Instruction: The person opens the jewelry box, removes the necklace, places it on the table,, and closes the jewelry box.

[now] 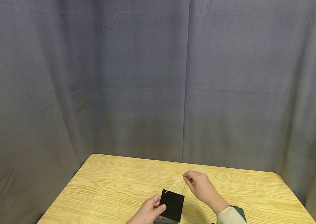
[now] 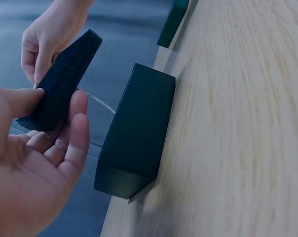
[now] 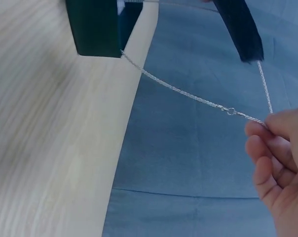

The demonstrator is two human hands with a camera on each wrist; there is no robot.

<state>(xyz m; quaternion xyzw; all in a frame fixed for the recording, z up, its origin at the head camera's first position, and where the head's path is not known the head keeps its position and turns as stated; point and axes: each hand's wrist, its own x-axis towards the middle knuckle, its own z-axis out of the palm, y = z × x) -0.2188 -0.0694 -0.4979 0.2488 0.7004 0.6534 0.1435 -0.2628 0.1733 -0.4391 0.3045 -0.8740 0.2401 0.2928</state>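
Observation:
My left hand point(image 1: 150, 209) pinches a square black foam pad point(image 1: 172, 205) between thumb and fingers, tilted above the table. A silver chain necklace point(image 3: 178, 90) runs from the pad's edge to my right hand point(image 1: 201, 189), which pinches it between thumb and fingertips. From there the chain, with its small ring clasp point(image 3: 231, 111), slopes to a dark green box point(image 2: 137, 128) standing on the table. In the right wrist view the box's open side faces the chain, and something whitish shows just inside. Another strand passes between pad and box.
A second dark green box part point(image 2: 174, 20), partly hidden by the right sleeve point(image 1: 231, 216) in the head view, lies on the wood-grain table point(image 1: 113, 183) to the right. Grey curtains point(image 1: 141, 93) hang behind and on both sides of the table.

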